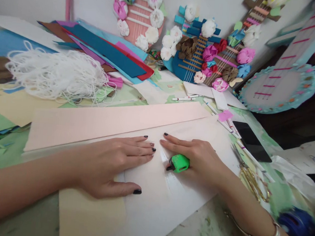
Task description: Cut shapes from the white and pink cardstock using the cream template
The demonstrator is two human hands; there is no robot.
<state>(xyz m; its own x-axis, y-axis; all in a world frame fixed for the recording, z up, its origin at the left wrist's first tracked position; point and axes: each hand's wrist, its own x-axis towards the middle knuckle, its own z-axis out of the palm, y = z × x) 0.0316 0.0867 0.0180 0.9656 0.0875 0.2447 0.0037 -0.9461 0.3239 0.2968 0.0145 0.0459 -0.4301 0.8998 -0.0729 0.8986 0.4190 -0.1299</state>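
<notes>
My left hand (116,162) lies flat on a large white sheet (149,219), fingers stretched toward the right and thumb apart. My right hand (195,153) rests on the same sheet, opposite the left fingertips. Two of its fingers reach out flat while the thumb side grips a small bright green plastic tool (180,164) with a dark end; its exact kind is unclear. Shiny streaks show on the sheet beside the tool. Just beyond both hands lies a long pale pink paper strip (105,121). A cream sheet (90,214) shows at the lower left.
Gold-handled scissors (252,180), a black phone (252,141) and several white pens (186,98) lie rightward. A heap of white string (57,72) and coloured paper sheets (108,50) sit at the back left. Several paper-flowered instrument models (197,55) lean against the wall.
</notes>
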